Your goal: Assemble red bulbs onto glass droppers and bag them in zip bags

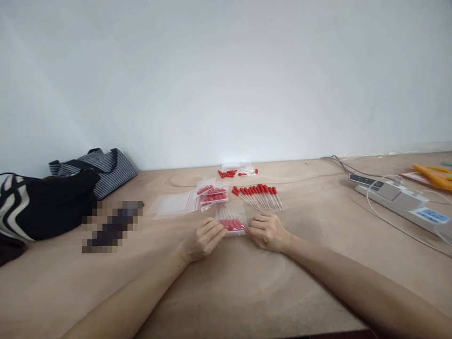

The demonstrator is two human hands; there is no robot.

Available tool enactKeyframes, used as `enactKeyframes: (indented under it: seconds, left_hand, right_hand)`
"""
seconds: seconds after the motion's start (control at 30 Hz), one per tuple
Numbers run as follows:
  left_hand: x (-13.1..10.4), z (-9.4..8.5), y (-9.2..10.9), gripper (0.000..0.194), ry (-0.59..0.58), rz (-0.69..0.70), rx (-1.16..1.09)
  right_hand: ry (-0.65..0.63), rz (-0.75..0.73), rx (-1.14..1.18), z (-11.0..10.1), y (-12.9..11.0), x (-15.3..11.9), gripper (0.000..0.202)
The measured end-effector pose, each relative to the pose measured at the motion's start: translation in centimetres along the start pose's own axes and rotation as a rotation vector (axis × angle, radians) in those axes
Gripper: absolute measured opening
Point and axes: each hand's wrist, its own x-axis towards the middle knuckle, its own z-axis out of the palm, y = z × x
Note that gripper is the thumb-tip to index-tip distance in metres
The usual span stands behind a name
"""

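Observation:
A clear zip bag lies between my hands, its closure edge facing me. Inside it are several droppers with red bulbs and clear stems pointing away. My left hand pinches the bag's near left corner. At the near right corner, my right hand grips the same edge with curled fingers. Just beyond, a fanned row of red-bulbed droppers rests on the table. To its left sit filled bags of droppers, overlapping flat bags that look unfilled.
Loose red bulbs lie near the wall beside clear plastic. At left are a black bag, a striped bag and a blurred-out dark object. A power strip with cables and orange-handled scissors occupy the right side.

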Motion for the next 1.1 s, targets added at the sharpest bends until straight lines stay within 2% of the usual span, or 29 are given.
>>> enactKeyframes:
  seconds: [0.17,0.3,0.37,0.47,0.53,0.63,0.7,0.8,0.9,1.0,1.1]
  left_hand:
    - [-0.8,-0.6,-0.5,0.008,-0.001,-0.072,0.005]
    - [-1.0,-1.1,-0.8,0.023,-0.07,-0.209,-0.157]
    - [-0.7,-1.3,-0.7,0.026,-0.117,-0.433,-0.309]
    - [0.0,-1.2,-0.2,0.026,-0.161,-0.955,-0.564]
    - [0.5,-0.9,0.3,0.027,-0.164,-1.233,-0.72]
    - [1.1,-0.6,1.0,0.036,-0.156,-1.497,-0.948]
    - [1.4,-0.6,1.4,0.037,-0.125,-1.619,-1.126]
    - [1.7,-1.1,2.1,0.035,-0.098,-1.665,-1.337]
    - [1.4,-1.9,2.6,0.035,-0.134,-1.676,-1.376]
    - [0.1,-2.9,2.2,0.037,-0.073,-1.713,-1.267]
    - [-2.0,-3.8,0.0,0.043,0.114,-1.725,-0.992]
  right_hand:
    - [-0.028,0.045,0.016,-0.1,0.1,-0.1,0.027]
    - [-0.049,0.047,0.035,-0.3,0.3,-0.2,0.027]
    - [-0.047,0.051,0.043,-0.4,0.4,-0.3,0.024]
    - [-0.063,0.112,0.14,-0.5,0.1,-0.4,0.018]
    - [-0.082,0.209,0.276,-0.5,-0.3,-0.4,0.016]
    - [-0.106,0.356,0.476,-0.6,-1.2,-0.3,0.011]
    - [-0.128,0.393,0.56,-0.9,-1.7,-0.1,0.01]
    - [-0.195,0.345,0.644,-1.3,-2.2,0.1,0.007]
    - [-0.248,0.256,0.666,-1.7,-2.1,0.2,0.011]
    - [-0.258,0.222,0.598,-1.7,-1.7,0.2,0.02]
    - [-0.255,0.225,0.543,-1.6,-1.4,0.1,0.015]
